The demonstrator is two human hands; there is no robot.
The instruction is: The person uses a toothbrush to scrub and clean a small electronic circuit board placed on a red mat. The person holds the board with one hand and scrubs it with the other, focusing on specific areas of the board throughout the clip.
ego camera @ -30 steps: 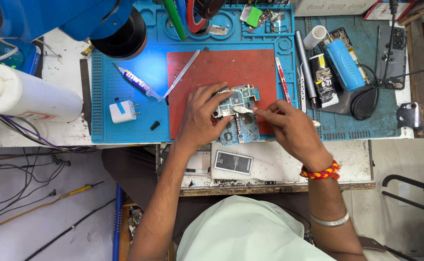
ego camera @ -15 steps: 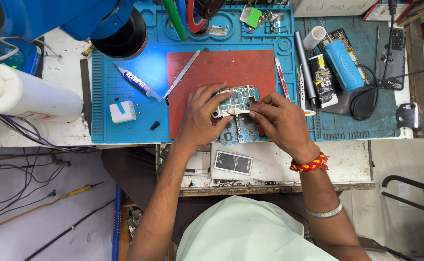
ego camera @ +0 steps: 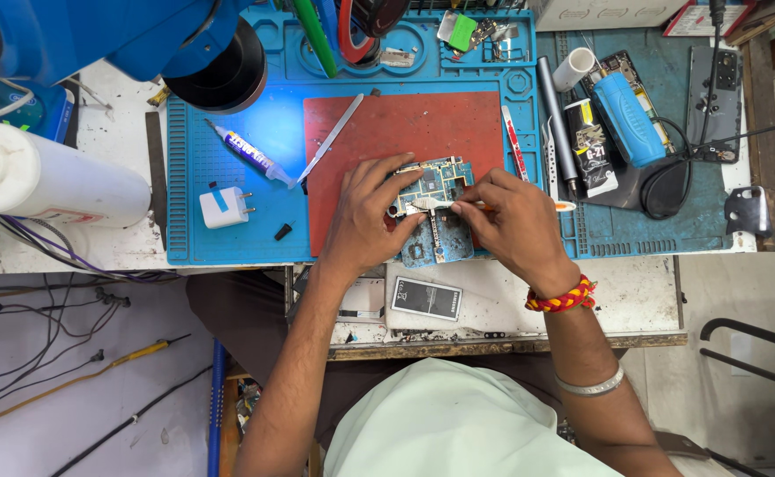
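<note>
nearest the camera, a dark flat battery (ego camera: 426, 299) lies on the worn white bench shelf, just near of the blue work mat (ego camera: 228, 177). above it, at the near edge of the red pad (ego camera: 414, 128), the left hand (ego camera: 365, 221) curls around the left side of a small phone circuit board (ego camera: 436, 208), fingers pressed on its edge to steady it. the right hand (ego camera: 511, 225) is pinched narrow on fine metal tweezers (ego camera: 431, 204), their tips lying across the middle of the board. the board looks light, thin and stiff, and likely fragile where its tiny components and shields stand proud; its bare edges and corners appear the safest places to grip, and a firm hold seems wise since it could skate on the smooth pad. farther left on the mat rest a white plug adapter (ego camera: 225, 208) and a small tube with a purple label (ego camera: 248, 152); a flat metal pry tool (ego camera: 330, 140) lies tilted across the pad's far left corner. at the far right sit a blue tool (ego camera: 627, 119) and a black cable, well apart from the hands.
</note>
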